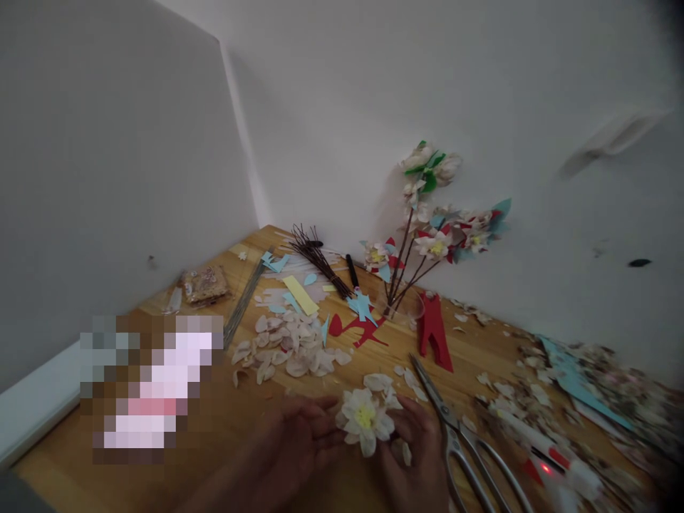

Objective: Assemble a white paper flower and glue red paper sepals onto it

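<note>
Both my hands hold a white paper flower with a yellow centre, just above the wooden table near its front edge. My left hand grips the flower's left side with curled fingers. My right hand pinches its right side. Loose white petals lie in a heap just beyond my left hand. Steel scissors lie right beside my right hand.
A clear vase of finished paper flowers stands against the wall. Red paper cut-outs, blue scraps, a yellow strip, brown twigs, wire rods and a glue gun with a red light litter the table.
</note>
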### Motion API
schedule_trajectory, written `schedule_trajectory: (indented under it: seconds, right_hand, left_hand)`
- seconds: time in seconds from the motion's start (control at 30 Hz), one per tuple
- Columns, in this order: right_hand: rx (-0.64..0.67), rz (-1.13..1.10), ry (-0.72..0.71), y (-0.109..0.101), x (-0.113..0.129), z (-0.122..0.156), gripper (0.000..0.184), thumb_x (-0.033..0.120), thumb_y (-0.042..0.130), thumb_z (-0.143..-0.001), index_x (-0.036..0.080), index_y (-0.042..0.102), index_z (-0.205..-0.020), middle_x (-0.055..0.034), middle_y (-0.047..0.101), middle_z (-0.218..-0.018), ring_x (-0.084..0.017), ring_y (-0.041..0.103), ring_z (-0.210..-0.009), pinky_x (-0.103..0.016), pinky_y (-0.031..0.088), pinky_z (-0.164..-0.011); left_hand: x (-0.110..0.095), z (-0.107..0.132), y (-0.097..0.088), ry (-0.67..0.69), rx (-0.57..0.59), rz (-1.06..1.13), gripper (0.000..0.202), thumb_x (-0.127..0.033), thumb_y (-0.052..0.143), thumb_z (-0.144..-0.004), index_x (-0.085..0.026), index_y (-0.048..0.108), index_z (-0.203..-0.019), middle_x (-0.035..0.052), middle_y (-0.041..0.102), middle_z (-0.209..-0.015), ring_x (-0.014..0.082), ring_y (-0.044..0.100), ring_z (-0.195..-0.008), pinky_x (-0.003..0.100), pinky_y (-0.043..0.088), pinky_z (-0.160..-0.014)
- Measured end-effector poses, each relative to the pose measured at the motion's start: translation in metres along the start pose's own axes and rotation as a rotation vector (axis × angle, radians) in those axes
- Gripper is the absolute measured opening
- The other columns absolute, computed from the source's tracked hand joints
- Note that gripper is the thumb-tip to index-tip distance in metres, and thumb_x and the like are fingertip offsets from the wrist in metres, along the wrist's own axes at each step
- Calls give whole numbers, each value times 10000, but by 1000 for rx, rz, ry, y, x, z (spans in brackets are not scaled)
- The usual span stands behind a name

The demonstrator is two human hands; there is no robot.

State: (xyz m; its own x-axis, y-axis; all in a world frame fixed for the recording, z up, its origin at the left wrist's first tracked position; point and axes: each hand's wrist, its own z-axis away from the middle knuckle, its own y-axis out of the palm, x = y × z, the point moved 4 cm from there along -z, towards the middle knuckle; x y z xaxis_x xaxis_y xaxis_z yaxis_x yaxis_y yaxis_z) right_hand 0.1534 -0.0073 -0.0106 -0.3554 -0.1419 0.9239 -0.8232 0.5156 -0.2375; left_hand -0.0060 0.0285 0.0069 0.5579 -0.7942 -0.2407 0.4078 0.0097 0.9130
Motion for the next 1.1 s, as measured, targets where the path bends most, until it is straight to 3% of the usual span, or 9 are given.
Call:
schedule_trajectory:
  seconds: [0.1, 0.23, 0.4, 0.6, 0.87, 1.1]
  right_hand:
    - [-6, 39, -36, -1, 1, -1, 398, 209, 600, -689, 261, 497, -1070, 19, 709, -764, -188, 673, -728, -307, 515, -704]
    - [28, 72, -88, 1, 1, 0, 390, 191, 557, -720, 265, 474, -1093, 21, 714, -780, -178, 683, -721, -291, 524, -676]
    - [25, 194, -155, -3, -11, 1, 366, 241, 546, -745, 252, 470, -1102, -6, 716, -823, -212, 678, -806, -371, 504, -788]
    - [120, 232, -233, -4, -20, 1, 393, 230, 530, -775, 238, 420, -1152, -29, 717, -824, -206, 691, -765, -329, 541, -703]
    - [106, 320, -229, -6, -29, 3, 404, 248, 535, -775, 233, 419, -1162, -47, 717, -863, -224, 689, -810, -390, 522, -781]
    - [104, 364, -339, -7, -27, 4, 400, 256, 528, -802, 223, 427, -1187, -61, 719, -892, -230, 704, -784, -338, 559, -663]
  left_hand:
    - [0, 0, 1, 71, -65, -62, 304, -87, 488, -727, -84, 506, -1030, 131, 716, -903, 231, 657, -924, 363, 376, -946]
    - [1, -2, 1, 138, -156, -125, 501, -40, 527, -656, -98, 404, -1138, 110, 720, -885, 205, 677, -820, 333, 435, -838]
    - [-1, -5, -1, 153, -207, -152, 701, 3, 534, -622, -80, 264, -1264, 114, 711, -910, 184, 679, -741, 308, 460, -754]
    - [-4, -2, 2, 133, -209, -133, 648, -23, 466, -722, -54, 215, -1318, 136, 701, -931, 212, 673, -848, 344, 434, -843]
    - [-3, -2, 2, 132, -205, -130, 686, -6, 464, -703, -56, 202, -1336, 125, 703, -904, 208, 678, -831, 340, 431, -840]
    - [-3, 0, 0, 133, -215, -116, 666, -24, 459, -722, -85, 209, -1336, 105, 698, -900, 203, 679, -842, 332, 439, -833]
